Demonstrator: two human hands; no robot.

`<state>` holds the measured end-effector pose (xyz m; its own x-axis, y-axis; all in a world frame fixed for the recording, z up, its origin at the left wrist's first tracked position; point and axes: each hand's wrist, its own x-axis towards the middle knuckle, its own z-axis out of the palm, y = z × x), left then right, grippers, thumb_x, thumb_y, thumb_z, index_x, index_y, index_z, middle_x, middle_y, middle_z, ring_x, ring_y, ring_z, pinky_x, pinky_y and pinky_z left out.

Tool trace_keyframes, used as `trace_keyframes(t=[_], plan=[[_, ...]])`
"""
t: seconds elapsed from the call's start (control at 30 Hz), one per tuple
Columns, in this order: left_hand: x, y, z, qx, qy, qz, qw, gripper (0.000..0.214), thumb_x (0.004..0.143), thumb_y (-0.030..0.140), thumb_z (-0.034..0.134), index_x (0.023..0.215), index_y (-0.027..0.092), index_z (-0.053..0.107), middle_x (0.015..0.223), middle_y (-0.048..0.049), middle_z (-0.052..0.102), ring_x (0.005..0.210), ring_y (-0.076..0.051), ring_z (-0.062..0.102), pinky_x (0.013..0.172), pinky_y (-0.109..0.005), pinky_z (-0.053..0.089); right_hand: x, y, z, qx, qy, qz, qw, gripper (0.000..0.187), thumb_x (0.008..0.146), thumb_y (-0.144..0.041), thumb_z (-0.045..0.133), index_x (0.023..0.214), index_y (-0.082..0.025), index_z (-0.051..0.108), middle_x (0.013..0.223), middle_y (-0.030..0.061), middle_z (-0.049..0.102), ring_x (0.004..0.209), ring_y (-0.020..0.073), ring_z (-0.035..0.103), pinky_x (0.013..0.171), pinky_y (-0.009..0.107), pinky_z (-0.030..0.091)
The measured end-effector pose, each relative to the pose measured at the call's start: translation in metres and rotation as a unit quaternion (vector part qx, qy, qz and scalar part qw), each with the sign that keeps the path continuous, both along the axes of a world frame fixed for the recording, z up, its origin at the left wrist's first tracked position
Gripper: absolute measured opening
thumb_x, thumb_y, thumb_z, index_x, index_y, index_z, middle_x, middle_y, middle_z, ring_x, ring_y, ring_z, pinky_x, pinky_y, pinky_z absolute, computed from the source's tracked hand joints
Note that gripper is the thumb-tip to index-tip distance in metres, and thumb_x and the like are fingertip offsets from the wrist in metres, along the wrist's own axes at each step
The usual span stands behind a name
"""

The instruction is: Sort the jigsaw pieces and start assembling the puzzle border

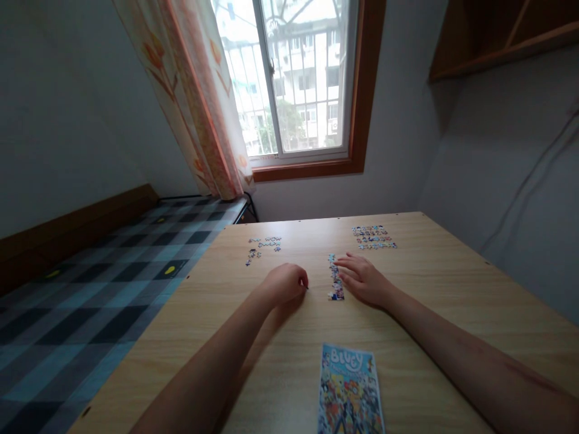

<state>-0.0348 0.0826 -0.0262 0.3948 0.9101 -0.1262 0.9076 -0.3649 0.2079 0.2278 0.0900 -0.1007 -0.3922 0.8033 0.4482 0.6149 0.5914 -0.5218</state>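
My left hand (pixel 286 283) is closed in a pinch just above the table, left of the middle. A small dark edge of a jigsaw puzzle piece (pixel 307 288) shows at its fingertips; most of the piece is hidden. My right hand (pixel 362 277) lies with its fingers spread, the fingertips touching the right side of a narrow upright strip of joined puzzle pieces (pixel 336 283). Nearest to me is a blue puzzle picture card (pixel 350 389) marked "BLUEY", flat on the wood.
Loose puzzle pieces (pixel 269 243) lie at the back left of the wooden table (pixel 420 343). Rows of pieces (pixel 373 237) are laid out at the back right. A bed with a checked cover (pixel 113 289) adjoins the left edge; a window (pixel 307 78) is beyond.
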Motion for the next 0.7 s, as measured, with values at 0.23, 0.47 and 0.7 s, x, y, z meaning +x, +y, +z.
trace_keyframes(t=[0.23,0.47,0.7], plan=[[-0.008,0.004,-0.004,-0.003,0.020,0.065,0.998,0.011,0.071,0.030,0.069,0.076,0.025,0.078,0.080,-0.0047,0.076,0.070,-0.019,0.065,0.067,-0.028,0.047,0.000,0.002,-0.005,-0.002,0.006,-0.003,1.000,0.036,0.093,-0.036,0.053,0.122,-0.024,0.072,0.130,0.0099,0.068,0.135,0.0318,0.051,0.116,0.057,0.036],[-0.054,0.031,-0.003,0.115,0.002,0.199,0.973,0.031,0.091,0.038,0.050,0.094,0.021,0.077,0.098,-0.0104,0.076,0.089,-0.023,0.067,0.078,-0.031,0.049,0.001,0.004,-0.006,0.004,0.013,-0.014,1.000,0.037,0.093,-0.034,0.051,0.119,-0.020,0.074,0.128,0.0111,0.069,0.133,0.0318,0.053,0.115,0.056,0.038],[-0.138,0.054,-0.030,0.204,-0.059,0.352,0.911,0.049,0.099,0.026,0.030,0.137,0.016,0.060,0.133,-0.0122,0.067,0.119,-0.024,0.061,0.100,-0.033,0.046,-0.001,0.003,-0.003,0.021,0.016,-0.019,0.999,0.035,0.094,-0.033,0.049,0.115,-0.023,0.075,0.124,0.0094,0.071,0.127,0.0288,0.058,0.115,0.054,0.039]])
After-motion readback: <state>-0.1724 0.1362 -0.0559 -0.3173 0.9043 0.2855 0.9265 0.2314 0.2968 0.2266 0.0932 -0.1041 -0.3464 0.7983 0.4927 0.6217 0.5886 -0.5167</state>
